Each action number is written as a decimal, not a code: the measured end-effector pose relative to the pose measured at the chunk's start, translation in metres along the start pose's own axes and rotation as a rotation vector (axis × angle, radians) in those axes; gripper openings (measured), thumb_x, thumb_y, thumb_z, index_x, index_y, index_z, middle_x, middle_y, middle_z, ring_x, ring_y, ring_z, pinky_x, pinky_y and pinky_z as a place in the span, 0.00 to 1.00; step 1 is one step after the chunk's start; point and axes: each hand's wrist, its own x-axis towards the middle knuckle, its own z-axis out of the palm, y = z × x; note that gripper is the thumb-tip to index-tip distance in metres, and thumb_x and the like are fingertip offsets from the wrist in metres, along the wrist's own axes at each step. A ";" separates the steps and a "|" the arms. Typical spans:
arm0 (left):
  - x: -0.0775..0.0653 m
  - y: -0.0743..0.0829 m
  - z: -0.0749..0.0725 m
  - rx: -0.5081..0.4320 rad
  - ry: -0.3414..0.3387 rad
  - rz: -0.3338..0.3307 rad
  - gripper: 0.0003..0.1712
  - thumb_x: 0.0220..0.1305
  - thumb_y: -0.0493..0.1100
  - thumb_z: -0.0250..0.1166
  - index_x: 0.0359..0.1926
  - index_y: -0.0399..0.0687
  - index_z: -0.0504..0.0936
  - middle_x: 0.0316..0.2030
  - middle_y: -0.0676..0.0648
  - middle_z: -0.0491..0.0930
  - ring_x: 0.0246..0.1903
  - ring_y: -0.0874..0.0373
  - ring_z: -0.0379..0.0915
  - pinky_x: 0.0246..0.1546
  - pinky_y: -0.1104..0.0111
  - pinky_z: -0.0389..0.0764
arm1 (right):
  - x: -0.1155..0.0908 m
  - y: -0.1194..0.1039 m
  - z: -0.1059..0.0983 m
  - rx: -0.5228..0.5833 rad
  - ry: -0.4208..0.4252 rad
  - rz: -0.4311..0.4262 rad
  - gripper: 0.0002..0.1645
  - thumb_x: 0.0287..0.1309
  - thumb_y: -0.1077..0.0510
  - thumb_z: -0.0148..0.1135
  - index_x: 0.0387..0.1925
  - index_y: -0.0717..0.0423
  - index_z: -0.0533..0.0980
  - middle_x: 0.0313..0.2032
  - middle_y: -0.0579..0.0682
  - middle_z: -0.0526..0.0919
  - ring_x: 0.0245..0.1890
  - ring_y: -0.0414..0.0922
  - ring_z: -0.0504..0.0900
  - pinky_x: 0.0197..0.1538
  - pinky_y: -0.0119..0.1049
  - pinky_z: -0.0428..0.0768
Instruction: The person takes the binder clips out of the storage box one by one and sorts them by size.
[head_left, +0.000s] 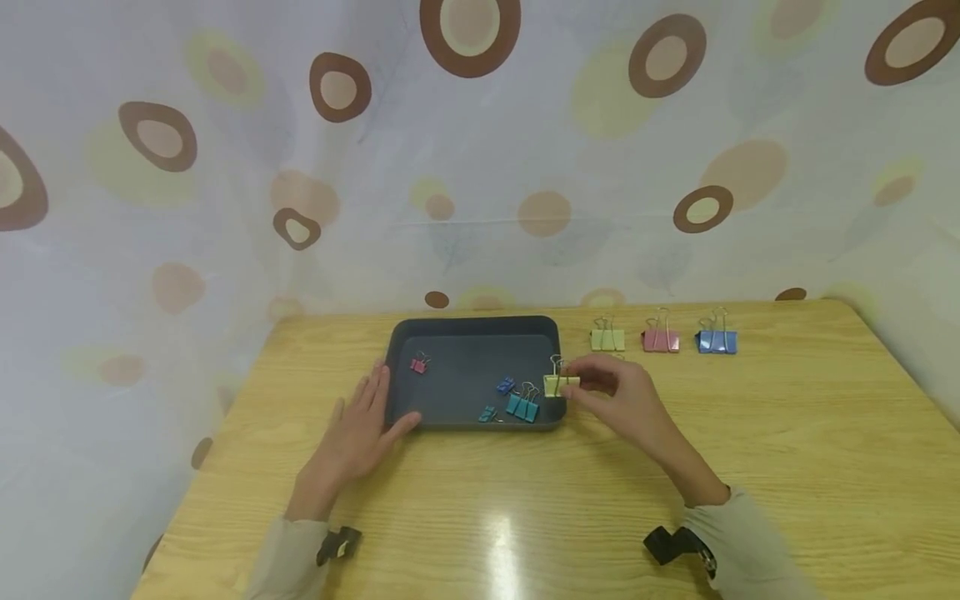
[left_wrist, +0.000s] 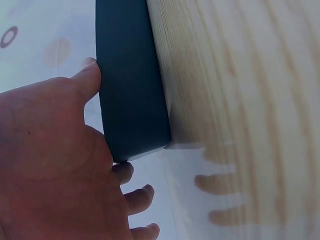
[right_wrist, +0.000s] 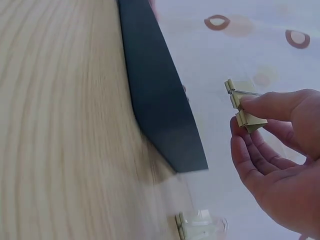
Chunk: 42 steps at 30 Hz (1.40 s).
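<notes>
A dark grey tray (head_left: pixel 450 350) lies on the table. My left hand (head_left: pixel 352 442) rests against its front-left corner, fingers extended along the left side and thumb at the front rim. With thumb and fingers, my right hand (head_left: pixel 622 400) pinches a yellow binder clip (head_left: pixel 555 386) over the tray's right rim; the right wrist view shows this binder clip (right_wrist: pixel 242 107) raised off the table. Inside the tray lie a small pink binder clip (head_left: pixel 419 364), a small blue one, a larger teal binder clip (head_left: pixel 522 407) and a small teal one.
Behind and right of the tray stand a yellow-green binder clip (head_left: pixel 607 339), a pink binder clip (head_left: pixel 661 340) and a blue binder clip (head_left: pixel 717 341) in a row. A patterned curtain (head_left: pixel 480 167) hangs along the back edge of the wooden table (head_left: pixel 420 517).
</notes>
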 end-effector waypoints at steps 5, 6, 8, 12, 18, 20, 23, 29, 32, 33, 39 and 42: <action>0.001 0.001 0.002 -0.004 0.001 0.007 0.55 0.76 0.69 0.49 0.81 0.33 0.41 0.81 0.38 0.38 0.79 0.38 0.39 0.72 0.33 0.44 | -0.014 0.007 -0.024 -0.075 0.046 -0.026 0.11 0.60 0.66 0.73 0.45 0.61 0.84 0.43 0.56 0.87 0.41 0.36 0.85 0.47 0.24 0.82; 0.001 0.001 0.003 -0.005 0.000 0.008 0.55 0.76 0.70 0.48 0.81 0.33 0.41 0.81 0.38 0.38 0.79 0.38 0.39 0.72 0.33 0.44 | -0.016 0.008 -0.028 -0.084 0.052 -0.032 0.11 0.60 0.66 0.72 0.45 0.62 0.84 0.43 0.57 0.87 0.41 0.35 0.85 0.46 0.24 0.82; 0.002 0.001 0.004 -0.006 -0.001 0.011 0.55 0.76 0.70 0.48 0.81 0.34 0.40 0.81 0.38 0.37 0.79 0.38 0.38 0.72 0.33 0.44 | -0.020 0.011 -0.037 -0.103 0.066 -0.038 0.11 0.60 0.67 0.72 0.45 0.62 0.84 0.43 0.57 0.87 0.40 0.34 0.85 0.45 0.23 0.82; 0.003 0.002 0.007 -0.007 -0.005 0.014 0.55 0.76 0.70 0.48 0.81 0.34 0.40 0.81 0.38 0.37 0.79 0.38 0.38 0.72 0.33 0.44 | -0.024 0.018 -0.054 -0.113 0.087 -0.012 0.12 0.61 0.67 0.72 0.46 0.63 0.84 0.44 0.59 0.87 0.40 0.33 0.85 0.44 0.23 0.83; 0.002 0.005 0.007 -0.014 -0.021 0.007 0.55 0.76 0.70 0.48 0.81 0.34 0.39 0.81 0.39 0.37 0.79 0.38 0.37 0.72 0.33 0.43 | -0.028 0.030 -0.078 -0.157 0.105 0.033 0.13 0.62 0.66 0.71 0.48 0.65 0.84 0.46 0.61 0.86 0.43 0.29 0.83 0.45 0.21 0.82; 0.002 0.006 0.006 -0.021 -0.020 0.008 0.55 0.76 0.69 0.49 0.81 0.34 0.40 0.81 0.38 0.37 0.79 0.38 0.37 0.72 0.33 0.43 | -0.029 0.033 -0.086 -0.181 0.119 0.048 0.13 0.63 0.64 0.71 0.48 0.65 0.84 0.45 0.60 0.85 0.42 0.28 0.82 0.44 0.20 0.81; 0.001 0.007 0.004 -0.022 -0.011 0.013 0.55 0.76 0.69 0.50 0.80 0.33 0.40 0.81 0.38 0.38 0.79 0.38 0.38 0.72 0.33 0.44 | -0.031 0.037 -0.097 -0.201 0.140 0.073 0.13 0.63 0.62 0.71 0.48 0.64 0.84 0.45 0.57 0.85 0.41 0.28 0.83 0.43 0.20 0.81; 0.001 0.006 0.003 -0.024 -0.006 0.014 0.55 0.76 0.69 0.50 0.80 0.33 0.41 0.81 0.37 0.39 0.79 0.37 0.38 0.72 0.33 0.44 | -0.036 0.051 -0.114 -0.212 0.143 0.142 0.16 0.65 0.58 0.71 0.49 0.65 0.83 0.44 0.49 0.85 0.40 0.27 0.83 0.43 0.20 0.80; 0.002 0.005 0.003 -0.023 -0.006 0.013 0.55 0.76 0.69 0.50 0.80 0.33 0.40 0.81 0.38 0.38 0.79 0.37 0.38 0.72 0.33 0.44 | -0.038 0.058 -0.121 -0.243 0.134 0.180 0.18 0.65 0.56 0.71 0.50 0.64 0.83 0.46 0.52 0.86 0.39 0.27 0.83 0.42 0.20 0.80; 0.002 0.005 0.003 -0.021 -0.007 0.013 0.55 0.76 0.69 0.50 0.80 0.33 0.40 0.81 0.38 0.38 0.79 0.37 0.38 0.72 0.33 0.44 | -0.039 0.060 -0.122 -0.250 0.130 0.193 0.18 0.65 0.55 0.71 0.50 0.64 0.83 0.46 0.54 0.86 0.39 0.27 0.83 0.41 0.20 0.79; 0.002 0.004 0.004 -0.019 -0.014 0.011 0.56 0.76 0.70 0.49 0.80 0.33 0.39 0.81 0.38 0.37 0.79 0.38 0.37 0.72 0.33 0.43 | -0.042 0.069 -0.127 -0.268 0.109 0.262 0.20 0.65 0.51 0.71 0.50 0.63 0.84 0.47 0.59 0.87 0.38 0.27 0.83 0.40 0.22 0.78; 0.001 0.005 0.004 -0.022 -0.018 0.011 0.56 0.76 0.70 0.48 0.81 0.33 0.39 0.81 0.38 0.37 0.79 0.37 0.37 0.72 0.33 0.43 | -0.043 0.073 -0.127 -0.290 0.107 0.262 0.20 0.65 0.51 0.72 0.50 0.62 0.84 0.46 0.60 0.87 0.37 0.28 0.83 0.39 0.23 0.79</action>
